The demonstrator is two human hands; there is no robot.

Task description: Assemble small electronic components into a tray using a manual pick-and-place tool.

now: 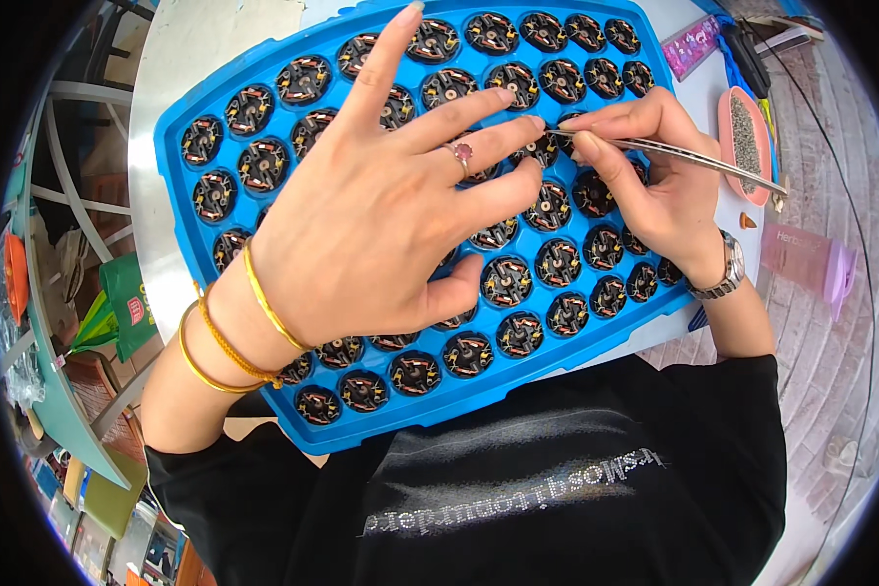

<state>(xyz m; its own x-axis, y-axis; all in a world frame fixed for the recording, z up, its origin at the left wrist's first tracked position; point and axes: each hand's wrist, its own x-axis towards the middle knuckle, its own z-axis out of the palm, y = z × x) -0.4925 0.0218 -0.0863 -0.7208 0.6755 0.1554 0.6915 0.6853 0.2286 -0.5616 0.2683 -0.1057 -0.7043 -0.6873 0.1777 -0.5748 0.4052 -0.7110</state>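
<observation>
A blue plastic tray (369,427) lies on the table with rows of round black parts in its wells, each carrying copper-coloured and yellow pieces, such as one round black part (507,280). My left hand (386,195) spreads open over the tray's middle and hides several of these parts. Its ring finger reaches close to the tips of a pair of metal tweezers (698,156). My right hand (654,166) pinches the tweezers over the tray's right half, their tips above a black part. Whether the tips hold anything is too small to tell.
Right of the tray stands a pink dish (745,146) filled with small grey pieces. Beyond it is a clear purple bottle (801,256). A purple patterned ruler-like strip (691,45) lies by the tray's far right corner. A green bag (125,303) is at the left.
</observation>
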